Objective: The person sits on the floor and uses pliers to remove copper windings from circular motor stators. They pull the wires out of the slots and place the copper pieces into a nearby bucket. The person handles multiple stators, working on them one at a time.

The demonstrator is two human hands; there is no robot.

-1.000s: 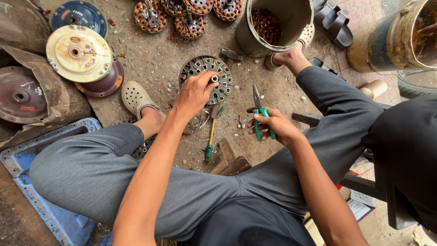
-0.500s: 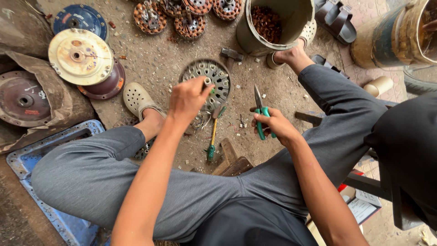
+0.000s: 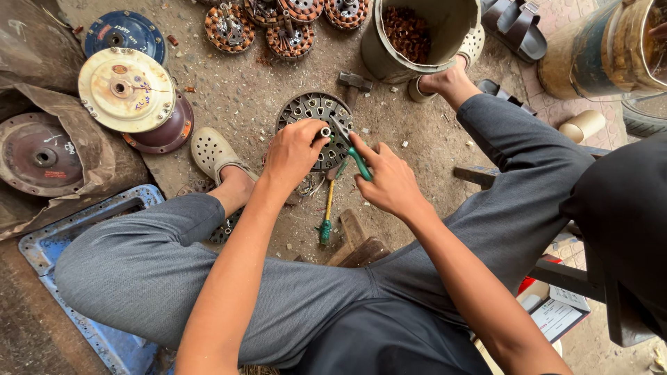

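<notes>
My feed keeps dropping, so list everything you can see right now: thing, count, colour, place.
Stripped stator core: one, grey, on the ground under the hands.
Pliers: one, green handles, in the right hand, jaws at the core.
Screwdriver: one, yellow and green, on the ground below the core.
Hammer: one, dark, beside the bucket.
Bucket: one, grey, holding copper scrap, top centre.
Wound stators: at least four, copper, top edge.
Motor covers: four, cream, maroon, blue, rust, at left.
Tray: one, blue, lower left.
Sandals: one pair, dark, top right.
Left hand: on the core.
Right hand: gripping the pliers.
</notes>
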